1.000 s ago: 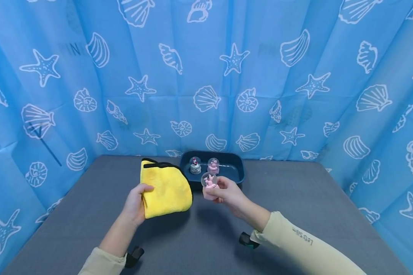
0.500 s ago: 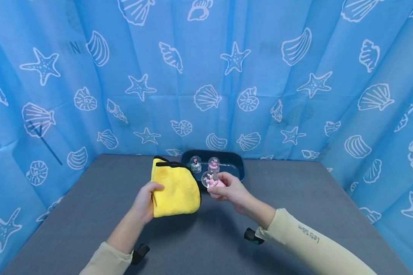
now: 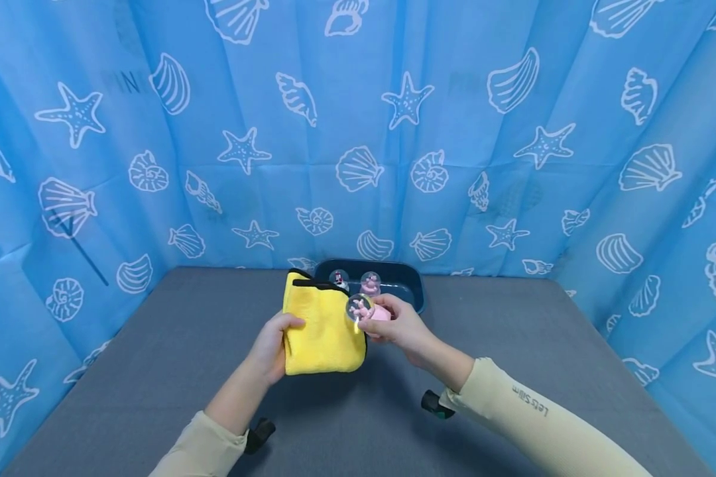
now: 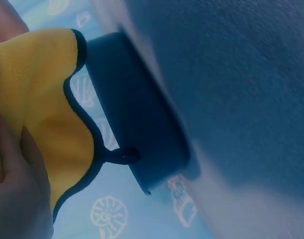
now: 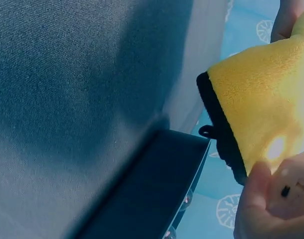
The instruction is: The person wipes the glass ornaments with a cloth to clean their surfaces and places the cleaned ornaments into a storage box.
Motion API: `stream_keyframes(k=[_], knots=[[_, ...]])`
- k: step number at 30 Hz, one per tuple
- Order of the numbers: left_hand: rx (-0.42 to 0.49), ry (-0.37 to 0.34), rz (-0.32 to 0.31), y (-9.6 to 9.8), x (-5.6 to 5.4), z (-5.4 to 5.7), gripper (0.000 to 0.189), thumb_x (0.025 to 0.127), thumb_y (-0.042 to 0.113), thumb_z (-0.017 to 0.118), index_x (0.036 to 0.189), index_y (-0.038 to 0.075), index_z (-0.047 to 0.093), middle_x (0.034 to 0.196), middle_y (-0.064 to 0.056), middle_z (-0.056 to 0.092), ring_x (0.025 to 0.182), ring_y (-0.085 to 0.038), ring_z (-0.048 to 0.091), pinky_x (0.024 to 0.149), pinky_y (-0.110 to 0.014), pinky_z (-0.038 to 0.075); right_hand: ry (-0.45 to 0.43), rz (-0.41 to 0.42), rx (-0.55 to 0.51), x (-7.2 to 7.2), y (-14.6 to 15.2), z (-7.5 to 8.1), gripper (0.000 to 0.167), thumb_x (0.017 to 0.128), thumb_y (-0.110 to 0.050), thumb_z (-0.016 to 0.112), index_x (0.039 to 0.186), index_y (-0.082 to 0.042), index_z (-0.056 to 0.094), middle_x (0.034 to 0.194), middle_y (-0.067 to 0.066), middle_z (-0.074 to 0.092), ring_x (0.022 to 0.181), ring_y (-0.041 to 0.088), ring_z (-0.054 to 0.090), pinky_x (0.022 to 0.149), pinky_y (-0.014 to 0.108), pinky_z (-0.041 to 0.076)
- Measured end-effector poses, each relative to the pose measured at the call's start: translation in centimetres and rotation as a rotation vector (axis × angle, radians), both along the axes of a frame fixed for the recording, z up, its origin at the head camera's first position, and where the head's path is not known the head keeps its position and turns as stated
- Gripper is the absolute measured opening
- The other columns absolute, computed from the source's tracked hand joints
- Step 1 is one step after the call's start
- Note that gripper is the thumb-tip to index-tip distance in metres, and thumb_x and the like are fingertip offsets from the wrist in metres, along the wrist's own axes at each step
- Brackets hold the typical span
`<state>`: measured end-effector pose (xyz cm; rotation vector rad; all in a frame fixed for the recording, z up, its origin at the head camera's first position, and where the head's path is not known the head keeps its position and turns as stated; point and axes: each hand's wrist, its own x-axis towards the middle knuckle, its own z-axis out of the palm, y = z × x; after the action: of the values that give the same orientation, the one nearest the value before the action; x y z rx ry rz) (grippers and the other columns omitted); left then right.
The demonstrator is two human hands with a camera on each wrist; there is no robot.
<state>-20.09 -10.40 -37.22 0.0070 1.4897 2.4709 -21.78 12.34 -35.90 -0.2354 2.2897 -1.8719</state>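
Observation:
My left hand (image 3: 272,344) grips a folded yellow cloth (image 3: 322,331) with black edging, thumb on its near face. In my right hand (image 3: 402,331) is a small snow globe (image 3: 360,309) with a pink base, pinched by the base and tipped so its clear dome points left. The dome overlaps the cloth's right side in the head view. From the right wrist, the base's underside (image 5: 291,186) shows close against the cloth, with a bright light spot beside it. The left wrist view shows the cloth's black edge and hanging loop (image 4: 123,155).
Behind the hands stands a dark blue tray (image 3: 414,285) holding a pink snow globe (image 3: 370,283) and another with a red and white figure (image 3: 339,279), partly hidden by the cloth. A grey table (image 3: 501,344) lies under everything, with a blue shell-print curtain (image 3: 358,132) around it.
The left hand has carried the cloth rightward until it meets the snow globe in view. The right hand has tipped the globe from upright to leaning left.

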Motion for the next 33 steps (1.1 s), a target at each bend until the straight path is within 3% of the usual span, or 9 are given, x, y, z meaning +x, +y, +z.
stream_keyframes(k=[8, 14, 18, 20, 22, 25, 29, 33], knots=[[-0.028, 0.026, -0.026, 1.3, -0.1, 0.2, 0.045, 0.096, 0.009, 0.042, 0.138, 0.008, 0.027, 0.112, -0.005, 0.051, 0.099, -0.015, 0.058, 0.084, -0.032, 0.049, 0.084, 0.039, 0.051, -0.1, 0.0, -0.3, 0.044, 0.086, -0.013, 0.074, 0.124, -0.001, 0.054, 0.117, 0.013, 0.054, 0.099, 0.026, 0.053, 0.083, 0.033, 0.053], [-0.055, 0.040, -0.064, 2.1, -0.1, 0.3, 0.050, 0.102, 0.035, 0.046, 0.140, 0.008, 0.031, 0.112, -0.002, 0.054, 0.099, -0.012, 0.059, 0.084, -0.029, 0.050, 0.110, 0.065, 0.037, -0.3, -0.1, -1.0, 0.042, 0.090, -0.015, 0.071, 0.126, -0.001, 0.053, 0.114, 0.013, 0.055, 0.096, 0.023, 0.054, 0.082, 0.033, 0.053], [-0.093, 0.080, -0.121, 2.4, -0.4, 0.0, 0.064, 0.101, 0.057, 0.032, 0.143, 0.009, 0.033, 0.116, -0.005, 0.053, 0.102, -0.013, 0.058, 0.084, -0.029, 0.051, 0.111, 0.076, 0.037, -0.3, -0.1, -1.3, 0.041, 0.090, -0.014, 0.071, 0.124, -0.001, 0.052, 0.111, 0.013, 0.055, 0.094, 0.023, 0.055, 0.078, 0.031, 0.054], [-0.131, 0.100, -0.125, 2.6, -0.5, -0.2, 0.068, 0.101, 0.060, 0.026, 0.143, 0.008, 0.034, 0.118, -0.007, 0.052, 0.102, -0.014, 0.057, 0.084, -0.028, 0.050, 0.115, 0.074, 0.037, -0.4, -0.1, -1.4, 0.040, 0.089, -0.014, 0.072, 0.122, -0.001, 0.053, 0.111, 0.014, 0.055, 0.094, 0.024, 0.056, 0.079, 0.033, 0.055], [-0.176, 0.115, -0.143, 2.9, -0.7, -0.5, 0.064, 0.103, 0.056, 0.025, 0.146, 0.009, 0.032, 0.123, -0.011, 0.049, 0.106, -0.017, 0.055, 0.087, -0.029, 0.049, 0.130, 0.079, 0.044, -0.5, -0.1, -1.5, 0.039, 0.088, -0.012, 0.071, 0.121, -0.001, 0.053, 0.111, 0.014, 0.055, 0.094, 0.024, 0.056, 0.081, 0.035, 0.055], [-0.230, 0.127, -0.133, 3.5, -1.0, -0.8, 0.058, 0.105, 0.041, 0.039, 0.152, 0.011, 0.022, 0.134, -0.014, 0.041, 0.114, -0.022, 0.050, 0.095, -0.035, 0.044, 0.171, 0.116, 0.071, -0.5, -0.2, -1.5, 0.041, 0.088, -0.008, 0.069, 0.124, 0.002, 0.051, 0.110, 0.015, 0.057, 0.093, 0.023, 0.057, 0.083, 0.035, 0.054], [-0.311, 0.135, -0.111, 4.3, -1.3, -1.2, 0.071, 0.102, 0.035, 0.050, 0.155, 0.012, 0.008, 0.145, -0.019, 0.031, 0.125, -0.031, 0.043, 0.104, -0.044, 0.038, 0.187, 0.202, 0.079, -0.6, -0.2, -1.5, 0.049, 0.089, -0.005, 0.062, 0.132, 0.004, 0.041, 0.116, 0.018, 0.055, 0.097, 0.023, 0.057, 0.087, 0.036, 0.052], [-0.346, 0.122, -0.047, 4.8, -1.6, -1.4, 0.064, 0.102, 0.032, 0.050, 0.152, 0.008, 0.017, 0.138, -0.020, 0.038, 0.119, -0.031, 0.048, 0.099, -0.041, 0.043, 0.129, 0.269, 0.023, -0.6, -0.1, -1.6, 0.049, 0.094, -0.008, 0.055, 0.136, 0.003, 0.033, 0.126, 0.019, 0.047, 0.107, 0.026, 0.051, 0.095, 0.040, 0.047]])
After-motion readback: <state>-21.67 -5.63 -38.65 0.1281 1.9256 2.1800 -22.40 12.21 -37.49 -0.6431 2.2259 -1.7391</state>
